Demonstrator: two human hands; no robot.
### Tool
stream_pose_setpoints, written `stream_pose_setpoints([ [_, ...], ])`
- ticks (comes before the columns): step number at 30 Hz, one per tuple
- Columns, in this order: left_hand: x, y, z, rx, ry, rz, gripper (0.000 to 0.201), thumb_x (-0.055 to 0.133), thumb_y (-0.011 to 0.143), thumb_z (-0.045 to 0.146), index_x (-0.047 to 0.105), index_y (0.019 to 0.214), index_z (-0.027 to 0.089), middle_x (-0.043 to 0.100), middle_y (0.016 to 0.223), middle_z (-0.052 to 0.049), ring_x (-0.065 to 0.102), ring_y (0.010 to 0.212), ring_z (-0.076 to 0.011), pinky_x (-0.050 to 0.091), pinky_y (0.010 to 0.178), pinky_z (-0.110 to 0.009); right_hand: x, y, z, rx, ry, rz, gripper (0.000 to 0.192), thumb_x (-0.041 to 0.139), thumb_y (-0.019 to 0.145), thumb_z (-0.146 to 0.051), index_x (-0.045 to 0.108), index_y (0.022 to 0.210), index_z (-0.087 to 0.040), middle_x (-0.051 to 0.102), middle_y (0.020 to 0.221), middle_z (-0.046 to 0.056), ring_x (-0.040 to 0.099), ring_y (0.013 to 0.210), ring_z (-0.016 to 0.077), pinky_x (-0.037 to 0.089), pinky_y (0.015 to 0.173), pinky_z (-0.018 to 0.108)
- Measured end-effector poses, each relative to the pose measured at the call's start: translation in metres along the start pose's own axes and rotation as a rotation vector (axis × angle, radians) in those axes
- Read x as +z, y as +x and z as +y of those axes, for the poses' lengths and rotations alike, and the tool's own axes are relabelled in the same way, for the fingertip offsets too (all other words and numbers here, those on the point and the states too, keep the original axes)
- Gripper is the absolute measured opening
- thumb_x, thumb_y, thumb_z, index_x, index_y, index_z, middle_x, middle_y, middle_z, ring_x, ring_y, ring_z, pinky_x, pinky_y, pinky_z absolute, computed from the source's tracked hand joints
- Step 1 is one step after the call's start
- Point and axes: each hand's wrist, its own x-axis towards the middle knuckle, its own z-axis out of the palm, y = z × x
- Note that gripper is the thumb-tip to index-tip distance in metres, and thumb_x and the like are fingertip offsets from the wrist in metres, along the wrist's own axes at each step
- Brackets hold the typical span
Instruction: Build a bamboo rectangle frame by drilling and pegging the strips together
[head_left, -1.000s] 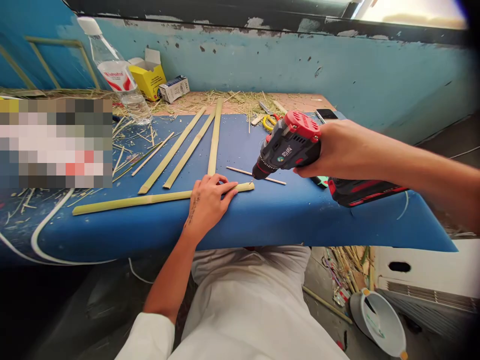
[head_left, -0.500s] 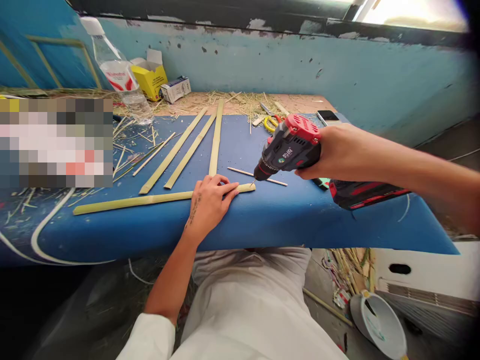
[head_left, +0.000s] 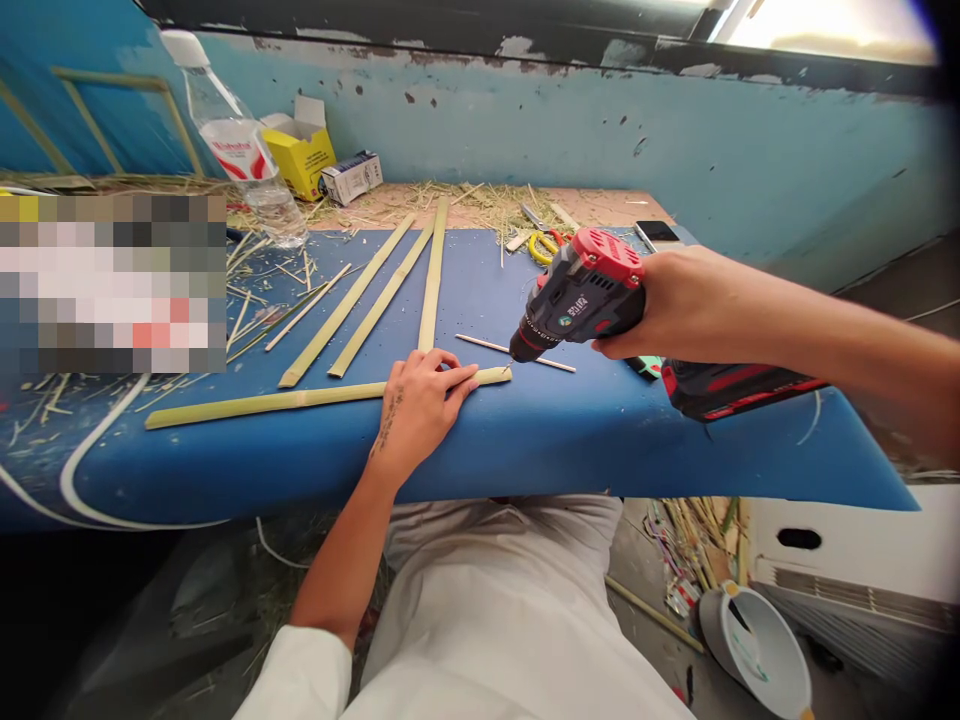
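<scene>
Left hand [head_left: 420,405] pins bamboo strip [head_left: 300,400]; right hand [head_left: 675,305] grips drill [head_left: 581,295].

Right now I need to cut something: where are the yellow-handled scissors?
The yellow-handled scissors lie at the far edge of the blue board, just behind the cordless drill, beside the straw litter.

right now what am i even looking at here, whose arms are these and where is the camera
The camera sits on a person's head and looks forward and down, so the two bare arms are that person's own. There is no machine, only hands.

The left hand presses flat on a long bamboo strip lying along the near edge of a blue table. The right hand grips a red and black cordless drill, its tip at the right end of that strip.

Farther back lie three more bamboo strips, a thin stick, yellow-handled scissors, a phone, a water bottle, a yellow box and straw scraps. A pail stands on the floor.
</scene>
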Motion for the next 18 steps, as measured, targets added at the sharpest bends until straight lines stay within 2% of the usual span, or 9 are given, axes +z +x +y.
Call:
stream_pose_setpoints([
  [13, -0.0002, 0.0007, 0.0027, 0.003, -0.01, 0.004, 0.029, 0.058, 0.109, 0.039, 0.08, 0.127, 0.035, 0.074, 0.122, -0.004, 0.061, 0.114, -0.026, 0.041, 0.093, -0.043, -0.0004, -0.0003, 0.001, 0.021, -0.027, 0.007, 0.024, 0.079, 0.072, -0.036, 0.059, 0.072, -0.022, 0.052, 0.055, -0.003, 0.049, 0.057, 0.0145, 0.038, 0.057, 0.032],
  [18, 0.0006, 0.0014, 0.0049, -0.034, -0.041, 0.028, 0.027, 0.063, 0.106, 0.037, 0.081, 0.126, 0.037, 0.073, 0.112, -0.005, 0.062, 0.111, -0.0265, 0.04, 0.091, -0.044, -0.0036, -0.0013, -0.0042, 0.047, -0.031, -0.018, 0.022, 0.079, 0.073, -0.035, 0.061, 0.073, -0.022, 0.055, 0.059, -0.002, 0.051, 0.061, 0.0152, 0.038, 0.057, 0.031],
])
